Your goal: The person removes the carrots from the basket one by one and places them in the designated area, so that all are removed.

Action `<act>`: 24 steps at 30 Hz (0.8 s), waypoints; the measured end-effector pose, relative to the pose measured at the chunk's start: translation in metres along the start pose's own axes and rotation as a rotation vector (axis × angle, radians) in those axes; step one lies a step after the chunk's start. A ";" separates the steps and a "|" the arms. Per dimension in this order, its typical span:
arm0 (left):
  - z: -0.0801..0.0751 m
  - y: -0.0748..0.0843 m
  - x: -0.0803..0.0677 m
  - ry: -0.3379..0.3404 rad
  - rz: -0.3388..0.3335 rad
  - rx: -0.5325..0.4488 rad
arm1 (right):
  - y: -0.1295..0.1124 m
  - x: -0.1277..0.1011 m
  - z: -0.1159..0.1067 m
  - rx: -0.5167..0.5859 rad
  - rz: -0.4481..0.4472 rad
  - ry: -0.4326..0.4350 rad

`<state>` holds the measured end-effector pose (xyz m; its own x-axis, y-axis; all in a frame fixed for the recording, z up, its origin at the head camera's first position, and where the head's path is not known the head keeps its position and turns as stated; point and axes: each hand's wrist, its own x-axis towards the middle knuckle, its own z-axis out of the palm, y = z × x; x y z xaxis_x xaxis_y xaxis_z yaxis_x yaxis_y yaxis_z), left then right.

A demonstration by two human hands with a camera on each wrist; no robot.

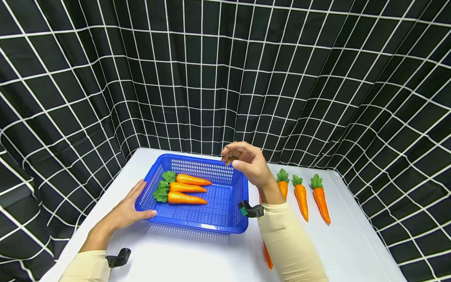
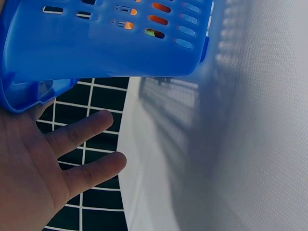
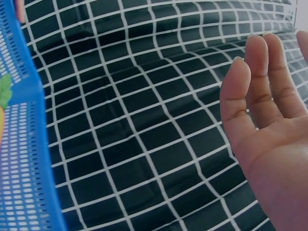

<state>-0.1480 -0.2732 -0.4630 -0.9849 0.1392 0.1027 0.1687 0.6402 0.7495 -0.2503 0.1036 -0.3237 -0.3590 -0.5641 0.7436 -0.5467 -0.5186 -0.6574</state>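
**Basket of carrots near the table's left edge**

The left hand [image 1: 125, 213] lies flat, fingers relaxed, against the blue basket [image 1: 225, 213], which holds three carrots [image 1: 186, 189]. The right hand [image 1: 248, 160] hovers empty above the basket's far rim, fingers loosely bent. Loose carrots [image 1: 310, 196] lie toward the right edge, the right sleeve [image 1: 289, 243] partly covering some

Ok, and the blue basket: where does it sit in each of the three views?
Head: the blue basket is at lower centre on the white table, with the left hand flat against its near left corner.
Left wrist: it fills the top, above the left hand's fingers.
Right wrist: only a slice of its wall along the left edge.
Shared landmark: the black grid curtain, seen in all three.
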 end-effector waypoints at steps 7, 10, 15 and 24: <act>0.000 -0.003 0.000 -0.001 -0.001 0.002 | 0.022 0.000 0.002 0.014 0.047 -0.014; 0.000 -0.003 0.000 -0.002 0.001 0.003 | 0.031 0.000 0.004 0.005 0.087 -0.009; 0.000 -0.001 0.000 -0.001 0.002 0.001 | 0.047 0.000 0.007 -0.004 0.148 0.000; -0.002 0.001 0.000 0.000 0.006 -0.011 | 0.071 0.000 0.013 -0.022 0.257 -0.006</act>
<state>-0.1478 -0.2737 -0.4607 -0.9840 0.1428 0.1069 0.1737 0.6313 0.7559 -0.2795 0.0581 -0.3721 -0.4842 -0.6793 0.5515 -0.4546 -0.3432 -0.8219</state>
